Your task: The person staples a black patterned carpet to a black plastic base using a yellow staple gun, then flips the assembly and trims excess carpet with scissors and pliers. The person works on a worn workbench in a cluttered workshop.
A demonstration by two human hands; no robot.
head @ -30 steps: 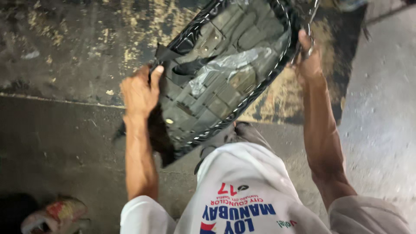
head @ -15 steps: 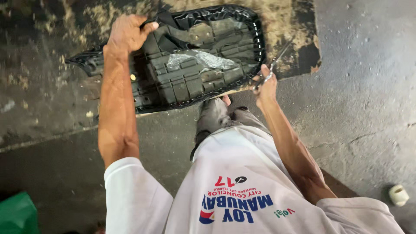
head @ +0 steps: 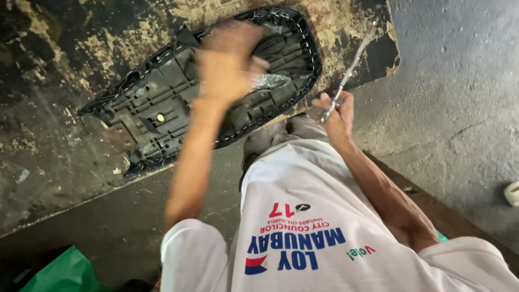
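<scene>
Black plastic seat base (head: pixel 162 108), ribbed underside up, lying flat on worn, paint-scuffed floor (head: pixel 48 65). Left hand (head: pixel 230 62) blurred above its middle, fingers curled, grip impossible to tell. Right hand (head: pixel 336 113) just beside the seat's near edge, closed round a slim metal tool (head: pixel 350 70) angled upward. Green bag (head: pixel 65 273) at lower left.

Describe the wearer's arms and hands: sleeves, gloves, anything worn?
Both arms are bare from the short white T-shirt sleeves down. The left hand is motion-blurred, so fine detail is lost; no glove shows. The right hand is bare too, with no glove, and no watch or band visible on the wrist. The shirt front carries red, blue and green print.
</scene>
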